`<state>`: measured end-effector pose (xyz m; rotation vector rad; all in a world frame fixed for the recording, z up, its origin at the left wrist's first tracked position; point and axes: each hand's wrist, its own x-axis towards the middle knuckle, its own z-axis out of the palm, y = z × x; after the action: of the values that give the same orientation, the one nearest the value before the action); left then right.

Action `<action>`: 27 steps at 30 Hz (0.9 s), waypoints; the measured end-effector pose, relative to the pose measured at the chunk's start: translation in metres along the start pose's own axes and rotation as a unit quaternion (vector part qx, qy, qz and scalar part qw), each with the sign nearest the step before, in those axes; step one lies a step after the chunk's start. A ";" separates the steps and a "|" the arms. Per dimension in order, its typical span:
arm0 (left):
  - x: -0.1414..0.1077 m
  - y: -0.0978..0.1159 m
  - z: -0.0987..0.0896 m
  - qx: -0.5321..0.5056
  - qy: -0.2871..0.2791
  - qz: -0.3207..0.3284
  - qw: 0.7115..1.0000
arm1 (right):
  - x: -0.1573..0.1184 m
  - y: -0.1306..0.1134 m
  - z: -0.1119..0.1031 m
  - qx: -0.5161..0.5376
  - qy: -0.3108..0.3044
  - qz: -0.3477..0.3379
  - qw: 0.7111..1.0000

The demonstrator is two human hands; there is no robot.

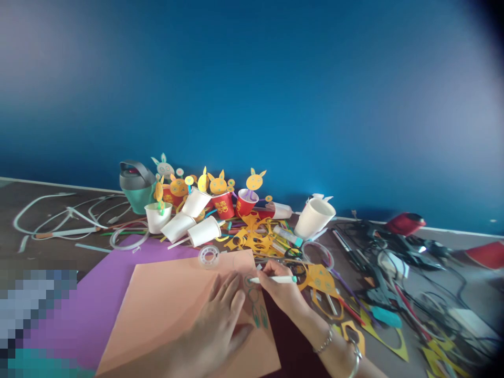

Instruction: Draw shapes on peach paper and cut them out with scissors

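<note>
My right hand grips a white marker with a green end, its tip at the drawn shapes near the right edge of a peach-coloured sheet. Green-outlined circles and long ear-like shapes, filled with green inside, run down that edge. My left hand lies on the sheet just left of the drawing, its fingers spread. A roll of clear tape rests at the sheet's top edge. Under the peach sheet is a purple sheet.
Paper cups, white and red, stand and lie behind the sheet, some with cut-out animal heads. Orange paper scraps, a glue stick and cables crowd the right. A green-grey container stands at the back left.
</note>
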<state>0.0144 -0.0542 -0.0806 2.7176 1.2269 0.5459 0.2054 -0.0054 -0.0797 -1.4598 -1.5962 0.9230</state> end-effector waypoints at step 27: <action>-0.001 0.000 0.000 0.008 0.014 0.007 1.000 | 0.000 0.002 0.001 0.010 0.004 0.001 1.000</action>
<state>0.0139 -0.0553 -0.0814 2.7426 1.2240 0.5815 0.2051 -0.0051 -0.0824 -1.4490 -1.5754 0.9302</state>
